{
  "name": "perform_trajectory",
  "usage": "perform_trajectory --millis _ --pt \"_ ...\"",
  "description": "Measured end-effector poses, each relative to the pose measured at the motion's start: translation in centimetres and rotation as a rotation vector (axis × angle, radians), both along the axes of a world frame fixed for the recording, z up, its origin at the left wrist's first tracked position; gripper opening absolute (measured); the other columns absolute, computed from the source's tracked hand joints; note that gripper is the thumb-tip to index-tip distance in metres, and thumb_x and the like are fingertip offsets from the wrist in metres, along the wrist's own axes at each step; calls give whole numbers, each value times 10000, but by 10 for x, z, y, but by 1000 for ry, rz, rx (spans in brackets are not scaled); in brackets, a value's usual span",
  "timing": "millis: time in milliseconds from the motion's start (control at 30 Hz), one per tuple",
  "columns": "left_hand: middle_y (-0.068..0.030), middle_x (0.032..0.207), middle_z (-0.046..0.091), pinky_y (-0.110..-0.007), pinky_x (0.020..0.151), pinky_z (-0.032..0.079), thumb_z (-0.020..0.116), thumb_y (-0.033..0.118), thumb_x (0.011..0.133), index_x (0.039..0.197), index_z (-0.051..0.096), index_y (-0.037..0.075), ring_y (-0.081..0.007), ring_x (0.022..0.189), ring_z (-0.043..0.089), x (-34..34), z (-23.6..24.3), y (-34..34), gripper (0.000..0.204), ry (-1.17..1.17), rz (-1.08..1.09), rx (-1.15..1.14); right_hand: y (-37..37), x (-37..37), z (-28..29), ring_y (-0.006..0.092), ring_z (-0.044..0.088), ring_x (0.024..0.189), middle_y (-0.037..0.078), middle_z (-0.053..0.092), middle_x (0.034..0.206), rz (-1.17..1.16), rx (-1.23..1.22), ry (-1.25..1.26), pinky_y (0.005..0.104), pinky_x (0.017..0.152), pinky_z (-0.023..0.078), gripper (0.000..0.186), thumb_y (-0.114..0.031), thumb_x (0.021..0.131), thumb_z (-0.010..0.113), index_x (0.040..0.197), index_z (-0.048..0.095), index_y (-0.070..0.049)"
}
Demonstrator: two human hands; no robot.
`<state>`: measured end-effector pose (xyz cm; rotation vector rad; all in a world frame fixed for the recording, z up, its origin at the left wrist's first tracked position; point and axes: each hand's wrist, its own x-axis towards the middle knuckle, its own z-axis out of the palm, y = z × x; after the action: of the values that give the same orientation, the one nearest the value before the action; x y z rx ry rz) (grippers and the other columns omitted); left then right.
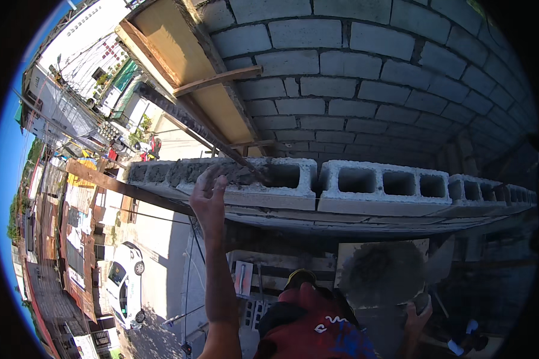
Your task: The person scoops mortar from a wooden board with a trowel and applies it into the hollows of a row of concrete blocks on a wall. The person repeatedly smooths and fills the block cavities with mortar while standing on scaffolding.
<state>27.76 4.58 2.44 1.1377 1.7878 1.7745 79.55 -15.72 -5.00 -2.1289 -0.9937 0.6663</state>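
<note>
My left hand (208, 194) rests at the top of a hollow block wall (245, 197), its fingers apart over the wet grey mortar (188, 172) filling the cells there. Beside it, a long steel bar (197, 133) rises out of a block's cell. Low on the right, my right hand (419, 317) is closed around a rounded grey thing (422, 301), whose kind I cannot make out. It is at the edge of a pale board (348, 254) bearing a heap of wet mortar (380, 272).
Unfilled hollow blocks (384, 182) continue rightward. A taller block wall (341, 78) stands beyond, with wooden formwork (179, 45) at its left. A timber beam (120, 186) sticks out over the street, where a white car (126, 284) is parked far below. A trowel-like float (243, 278) lies near my body.
</note>
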Motion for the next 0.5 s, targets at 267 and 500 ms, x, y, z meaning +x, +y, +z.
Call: perform_trajectory --millis 267,500 --pt "-61 820 614 -288 697 477 828 52 781 876 571 48 -114 751 573 244 -199 -111 275 81 -851 -329 -41 56 -141 212 614 757 129 622 860 -520 329 -141 388 676 500 513 -281 904 704 1219 486 61" --pt "-146 931 717 -371 815 553 705 129 880 1122 643 -26 -253 913 716 335 -571 -173 294 300 -1430 -1186 -53 82 -520 335 663 692 182 626 697 -871 -167 386 461 657 502 446 -375 938 653 1003 582 61"
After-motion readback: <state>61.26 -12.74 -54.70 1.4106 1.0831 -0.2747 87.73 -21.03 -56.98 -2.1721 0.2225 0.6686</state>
